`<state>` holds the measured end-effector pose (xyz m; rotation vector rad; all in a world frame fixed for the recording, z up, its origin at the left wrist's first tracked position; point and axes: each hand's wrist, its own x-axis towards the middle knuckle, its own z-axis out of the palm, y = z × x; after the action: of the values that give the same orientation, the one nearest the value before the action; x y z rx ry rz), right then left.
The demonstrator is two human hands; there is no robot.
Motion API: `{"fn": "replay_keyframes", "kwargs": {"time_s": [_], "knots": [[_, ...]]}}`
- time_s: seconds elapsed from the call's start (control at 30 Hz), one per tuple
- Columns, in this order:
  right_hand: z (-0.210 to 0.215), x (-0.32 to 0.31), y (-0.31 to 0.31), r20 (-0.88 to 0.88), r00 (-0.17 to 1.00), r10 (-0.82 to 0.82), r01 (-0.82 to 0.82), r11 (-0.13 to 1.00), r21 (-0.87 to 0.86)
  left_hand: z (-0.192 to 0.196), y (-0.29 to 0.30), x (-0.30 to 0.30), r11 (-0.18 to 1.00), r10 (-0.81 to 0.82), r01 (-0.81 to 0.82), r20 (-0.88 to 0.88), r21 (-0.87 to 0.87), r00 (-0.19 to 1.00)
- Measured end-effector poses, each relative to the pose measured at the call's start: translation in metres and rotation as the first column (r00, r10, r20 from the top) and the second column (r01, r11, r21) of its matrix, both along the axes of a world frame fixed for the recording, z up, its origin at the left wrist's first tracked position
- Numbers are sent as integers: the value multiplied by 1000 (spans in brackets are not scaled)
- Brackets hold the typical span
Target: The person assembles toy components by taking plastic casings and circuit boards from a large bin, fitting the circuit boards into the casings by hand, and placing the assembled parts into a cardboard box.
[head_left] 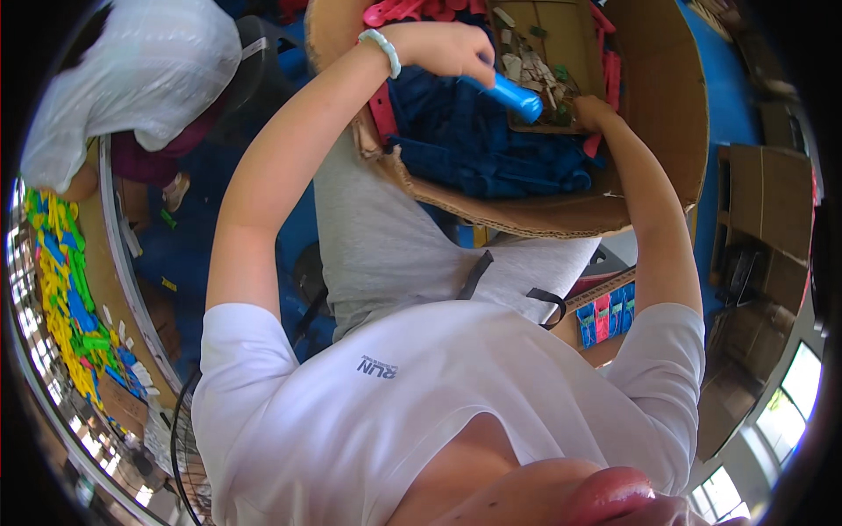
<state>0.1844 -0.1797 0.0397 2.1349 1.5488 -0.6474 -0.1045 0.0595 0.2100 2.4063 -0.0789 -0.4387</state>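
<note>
Rough cardboard box (pixel 667 105), seemingly glossy plastic tube (pixel 513 95).

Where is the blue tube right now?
Head view, top centre: the blue tube is gripped in the left hand, over the cardboard box of blue parts.

A smooth blue plastic cylinder (pixel 513 95), tilted, lies above dark blue plastic pieces (pixel 491 153) filling a cardboard box (pixel 667 105).
</note>
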Motion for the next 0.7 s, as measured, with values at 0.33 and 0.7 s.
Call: {"fn": "replay_keyframes", "kwargs": {"time_s": [0.33, 0.7], "knots": [[104, -21, 9, -800, 342, -493, 798, 602, -30, 28, -4, -4, 246, 355, -215, -118, -945, 927], [181, -68, 43, -964, -67, 257, 900, 432, 53, 10, -31, 35, 140, 838, -109, 59, -984, 542]]}}
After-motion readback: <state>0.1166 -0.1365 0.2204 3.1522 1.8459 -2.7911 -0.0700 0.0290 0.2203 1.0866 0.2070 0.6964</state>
